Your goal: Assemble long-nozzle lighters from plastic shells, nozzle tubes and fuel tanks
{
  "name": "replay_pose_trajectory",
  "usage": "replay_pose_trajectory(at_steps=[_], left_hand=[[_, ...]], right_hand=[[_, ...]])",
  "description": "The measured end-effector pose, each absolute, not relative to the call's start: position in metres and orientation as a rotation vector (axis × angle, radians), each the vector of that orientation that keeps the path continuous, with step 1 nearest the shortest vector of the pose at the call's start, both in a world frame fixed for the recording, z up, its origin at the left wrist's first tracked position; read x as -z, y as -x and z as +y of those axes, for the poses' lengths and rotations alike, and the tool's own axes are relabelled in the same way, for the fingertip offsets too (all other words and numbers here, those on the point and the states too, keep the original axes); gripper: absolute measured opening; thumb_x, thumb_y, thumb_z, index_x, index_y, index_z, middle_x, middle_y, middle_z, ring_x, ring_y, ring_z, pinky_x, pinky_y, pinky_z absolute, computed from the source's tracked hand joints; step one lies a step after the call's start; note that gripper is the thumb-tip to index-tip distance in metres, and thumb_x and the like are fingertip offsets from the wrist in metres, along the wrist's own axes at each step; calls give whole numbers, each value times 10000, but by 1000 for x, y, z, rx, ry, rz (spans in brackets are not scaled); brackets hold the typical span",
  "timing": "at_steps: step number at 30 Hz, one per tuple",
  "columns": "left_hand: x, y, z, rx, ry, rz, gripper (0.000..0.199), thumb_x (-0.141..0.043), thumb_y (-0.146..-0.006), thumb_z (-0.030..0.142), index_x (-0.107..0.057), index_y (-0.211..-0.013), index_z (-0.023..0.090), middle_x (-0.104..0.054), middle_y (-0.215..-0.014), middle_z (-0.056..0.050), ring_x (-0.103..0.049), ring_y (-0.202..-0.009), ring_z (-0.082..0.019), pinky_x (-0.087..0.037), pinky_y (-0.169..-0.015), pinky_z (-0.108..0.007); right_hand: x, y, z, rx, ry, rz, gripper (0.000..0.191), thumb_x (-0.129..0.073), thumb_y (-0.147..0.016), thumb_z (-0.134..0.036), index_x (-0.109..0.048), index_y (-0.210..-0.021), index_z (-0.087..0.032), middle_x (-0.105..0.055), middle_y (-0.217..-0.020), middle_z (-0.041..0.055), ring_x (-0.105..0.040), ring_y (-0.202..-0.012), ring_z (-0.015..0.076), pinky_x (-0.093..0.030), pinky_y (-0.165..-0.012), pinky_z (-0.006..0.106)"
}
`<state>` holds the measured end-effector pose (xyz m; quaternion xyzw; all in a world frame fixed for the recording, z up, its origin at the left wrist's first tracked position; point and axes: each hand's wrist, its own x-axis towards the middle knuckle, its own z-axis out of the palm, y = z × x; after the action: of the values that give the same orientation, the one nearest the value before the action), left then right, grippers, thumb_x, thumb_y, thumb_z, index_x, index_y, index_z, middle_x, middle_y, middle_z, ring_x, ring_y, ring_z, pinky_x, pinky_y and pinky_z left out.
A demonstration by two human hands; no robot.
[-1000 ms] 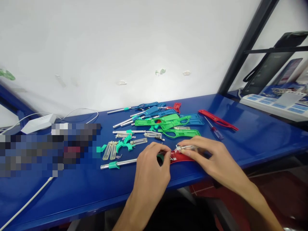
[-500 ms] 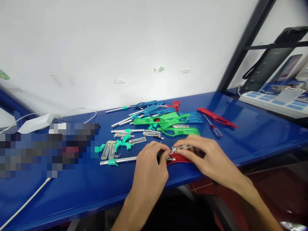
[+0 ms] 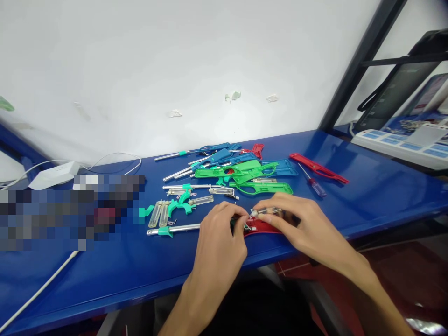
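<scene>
The right hand point(image 3: 304, 218) pinches a clear tank point(image 3: 268, 211) by the red shell point(image 3: 266, 227) on the blue table point(image 3: 119, 266). The left hand point(image 3: 223, 242) is narrowly pinched beside the tank's end; I can't tell what it grips.

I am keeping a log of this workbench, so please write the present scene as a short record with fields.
Left hand: fingertips close together above the long red plastic casing; exact grip hidden
Right hand: fingers hold a clear plastic tube-shaped piece
Left of left hand: silver metal tube with teal plastic sleeve
Beyond hands: green plastic casings
Far right: screwdriver with translucent purple handle
Surface: glossy blue table
</scene>
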<state>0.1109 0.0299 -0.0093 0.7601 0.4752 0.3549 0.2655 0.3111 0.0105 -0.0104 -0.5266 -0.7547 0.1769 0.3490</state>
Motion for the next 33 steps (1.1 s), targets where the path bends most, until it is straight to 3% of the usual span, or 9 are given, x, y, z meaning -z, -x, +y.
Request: replay_pose_trajectory(at_steps=[8,15,24,33], left_hand=[[11,-110,29,-954,-2131,1294,231,-581,-946,13,-677,-849,199,-706,-887,-1,-649,-860,-206,-470,-779,-346],[12,-111,31,-942,-2138,1308,235,-586,-941,6,-682,-850,201,-716,-893,-4,-658,-868,-213,-472,-767,-344],[8,-110,30,-975,-2123,1242,218,-609,-977,51,-751,-918,205,-759,-973,-15,-703,-924,-205,-504,-834,-334],[11,-110,29,-950,-2175,1234,209,-584,-969,40,-685,-873,196,-720,-921,-12,-673,-894,-211,-484,-797,-343]], right_hand=[[7,-317,14,-296,1231,-2147,239,-515,-1074,-256,-746,-1132,-275,-735,-1100,14,-680,-1010,180,-514,-894,310],[7,-323,20,-144,1211,-2322,256,-483,-1089,-285,-716,-1198,-287,-711,-1098,29,-673,-1007,198,-521,-882,352],[9,-314,11,-218,1264,-2066,185,-552,-1056,-244,-730,-1102,-270,-744,-1062,-8,-692,-945,153,-516,-860,288],[16,-318,14,-145,1193,-2157,218,-510,-1070,-202,-704,-1157,-252,-719,-1119,36,-687,-1004,180,-528,-886,315]])
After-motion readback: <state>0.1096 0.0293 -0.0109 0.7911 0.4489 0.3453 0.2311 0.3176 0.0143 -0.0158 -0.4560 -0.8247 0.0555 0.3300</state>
